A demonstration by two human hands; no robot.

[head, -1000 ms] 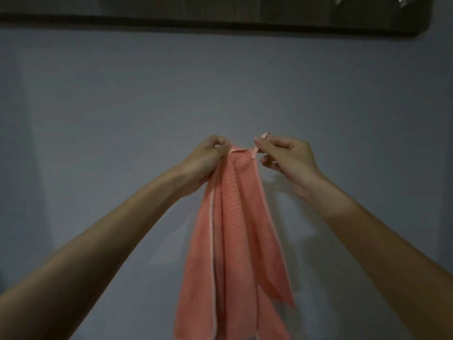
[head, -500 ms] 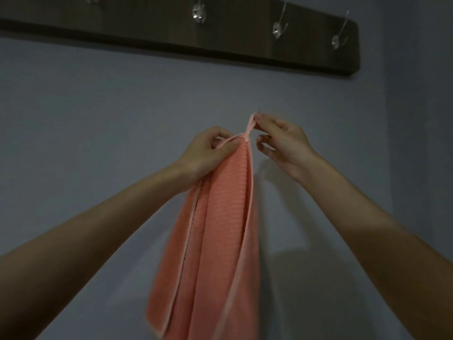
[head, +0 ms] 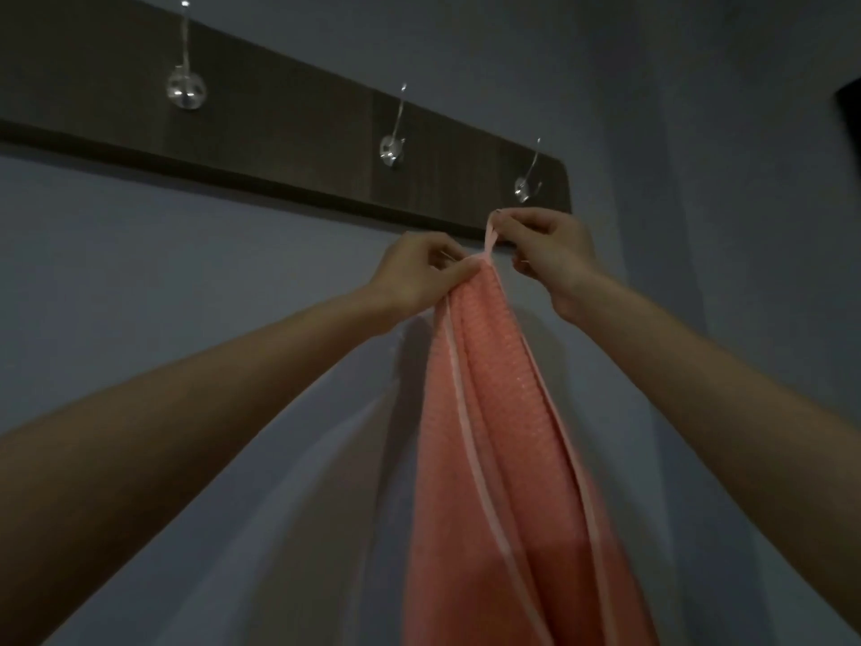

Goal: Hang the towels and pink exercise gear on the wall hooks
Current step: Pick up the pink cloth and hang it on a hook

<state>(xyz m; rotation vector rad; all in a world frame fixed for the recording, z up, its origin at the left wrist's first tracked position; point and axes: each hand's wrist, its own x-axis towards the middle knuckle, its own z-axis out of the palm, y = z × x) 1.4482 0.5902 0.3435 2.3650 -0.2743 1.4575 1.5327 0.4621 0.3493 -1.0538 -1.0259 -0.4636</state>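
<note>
- Up at 11 o'clock, a long dark wood board [head: 279, 146] sits flat on the wall [head: 186, 282]. It slopes across your view and ends near 1 o'clock.
- Three shiny hooks stick out of the board: the left hook [head: 186, 88] at 11 o'clock, the middle hook [head: 391, 151] at 12 o'clock, and the right hook [head: 526, 188] near 1 o'clock, close to the board's end.
- The wall is plain, smooth and blue-grey. The room is dim.
- At 2 o'clock the wall turns into a corner. A dark shape [head: 849, 132] sits at the far edge there; you cannot tell what it is.
- Your left hand [head: 419, 272] is at 12 o'clock, just under the board. Its fingers and thumb are curled and pinch the top edge of the pink towel [head: 498, 412].
- Your right hand [head: 552, 254] is just beside it, toward 1 o'clock. Its thumb and first finger pinch the small loop [head: 490, 240] at the towel's top and hold it up.
- The loop is just under the right hook, apart from it.
- The towel hangs from both hands in long folds down to 6 o'clock and runs out of view. It has pale trim, and its shadow falls on the wall at 7 o'clock.
</note>
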